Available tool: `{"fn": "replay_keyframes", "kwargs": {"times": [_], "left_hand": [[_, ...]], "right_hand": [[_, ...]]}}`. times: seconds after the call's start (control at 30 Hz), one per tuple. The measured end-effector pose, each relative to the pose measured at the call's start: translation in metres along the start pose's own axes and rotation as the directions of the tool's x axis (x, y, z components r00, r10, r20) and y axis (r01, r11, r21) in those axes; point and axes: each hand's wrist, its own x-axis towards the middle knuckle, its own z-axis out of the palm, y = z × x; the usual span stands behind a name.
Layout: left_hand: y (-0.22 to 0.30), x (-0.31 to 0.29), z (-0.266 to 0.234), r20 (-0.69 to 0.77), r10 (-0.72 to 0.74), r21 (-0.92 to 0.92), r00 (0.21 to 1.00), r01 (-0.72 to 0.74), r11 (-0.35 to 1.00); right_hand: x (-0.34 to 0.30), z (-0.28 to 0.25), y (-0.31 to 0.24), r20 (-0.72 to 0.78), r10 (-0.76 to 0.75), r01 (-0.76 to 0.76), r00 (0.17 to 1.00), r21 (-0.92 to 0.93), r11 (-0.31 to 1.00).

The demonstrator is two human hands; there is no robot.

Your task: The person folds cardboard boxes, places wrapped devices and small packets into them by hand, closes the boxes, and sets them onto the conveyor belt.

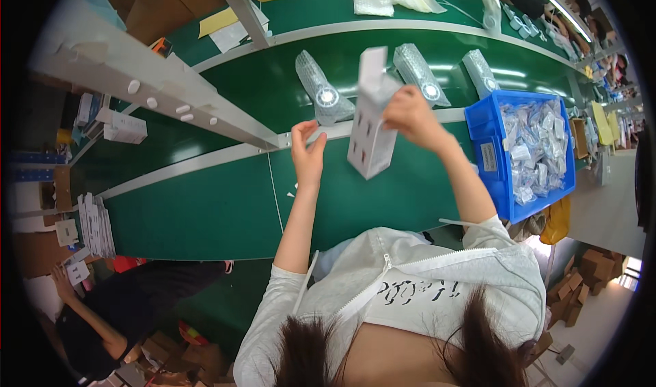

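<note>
A tall white carton (371,130) with small dark and red pictures on its side is in front of me, its top flap raised. My right hand (413,117) is closed at the carton's upper right edge, fingers bent against it. Something pale and translucent shows at the carton's mouth beside these fingers; I cannot make out what it is. To the left of the carton, apart from it, my left hand (307,153) is raised with thumb and fingers apart and nothing between them. Beyond the hands, a bubble-wrapped item (323,93) with a round white end lies on the green conveyor belt (253,86).
A blue bin (488,156) of small bagged parts stands at the right. Two more bubble-wrapped items, one at the middle (420,76) and one farther right (480,71), lie on the belt. A metal post (191,93) slants at left. Flat cartons (96,224) are stacked far left, near another person.
</note>
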Motion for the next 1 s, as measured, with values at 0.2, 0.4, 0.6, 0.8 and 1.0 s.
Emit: {"fn": "replay_keyframes", "kwargs": {"times": [0.2,0.4,0.6,0.8,1.0], "left_hand": [[-0.057,0.049,0.023,-0.157,0.223,0.547,0.962,-0.103,0.831],[-0.08,0.079,0.045,-0.145,0.235,0.772,0.961,-0.039,0.634],[-0.082,0.089,0.046,-0.14,0.114,0.751,0.984,0.031,0.66],[-0.096,0.105,0.028,-0.19,0.203,0.787,0.961,0.025,0.616],[-0.078,0.075,0.048,-0.24,0.07,0.604,0.968,0.092,0.792]], "right_hand": [[0.087,-0.003,0.091,-0.178,-0.035,-0.014,0.983,-0.264,0.964],[0.15,0.071,0.168,-0.046,0.032,-0.051,0.998,-0.509,0.859],[0.118,0.09,0.155,-0.306,-0.047,-0.074,0.951,-0.373,0.925],[-0.012,0.085,0.137,-0.416,0.727,-0.775,0.547,-0.58,0.252],[-0.04,0.084,0.132,0.098,0.891,-0.881,0.443,-0.135,0.453]]}}
